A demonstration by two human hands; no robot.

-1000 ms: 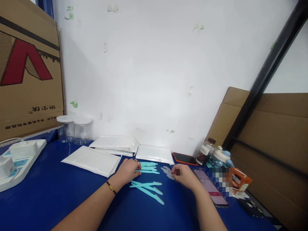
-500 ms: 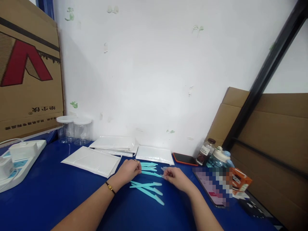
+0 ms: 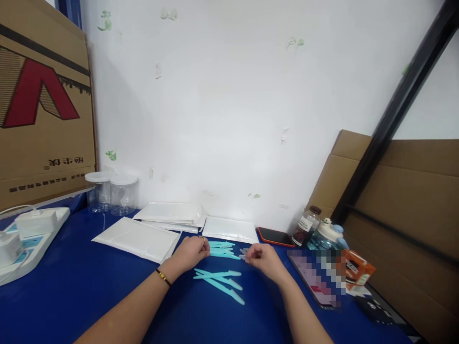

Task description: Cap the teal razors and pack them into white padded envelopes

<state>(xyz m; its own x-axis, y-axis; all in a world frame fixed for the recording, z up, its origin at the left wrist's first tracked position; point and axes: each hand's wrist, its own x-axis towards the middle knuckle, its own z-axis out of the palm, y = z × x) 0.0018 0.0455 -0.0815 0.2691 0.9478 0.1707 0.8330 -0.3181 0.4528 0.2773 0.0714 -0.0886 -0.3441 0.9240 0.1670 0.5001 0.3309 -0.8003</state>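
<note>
Pinching 1 teal stick point(image 3: 225, 255) from both ends, just in front of the white padded mailer point(image 3: 229, 230): left hand point(image 3: 191, 253) has its fingers curled shut on the stick's left end, right hand point(image 3: 264, 261) has its fingertips closed on the right end. Progress, as a judgement: only this 1 stick is in hand. A few more teal sticks point(image 3: 221, 245) lie loose between it and the mailer, and 3 loose sticks point(image 3: 219, 281) lie further out from the mailer, toward the camera, so most pieces look unhandled. Small clear pieces point(image 3: 244, 251) sit at the right fingertips, in front of the mailer's right corner. An orange-cased phone point(image 3: 276, 236) lies right of the mailer, with a brown-capped bottle point(image 3: 306, 223) beyond it; 2 clear jars point(image 3: 111, 193) stand well left of the mailer. Hard to make out: whether a clear piece sits on the held stick's tip, and the exact stick count by the left fingers. The flat thing right of the hands is pixelated.
</note>
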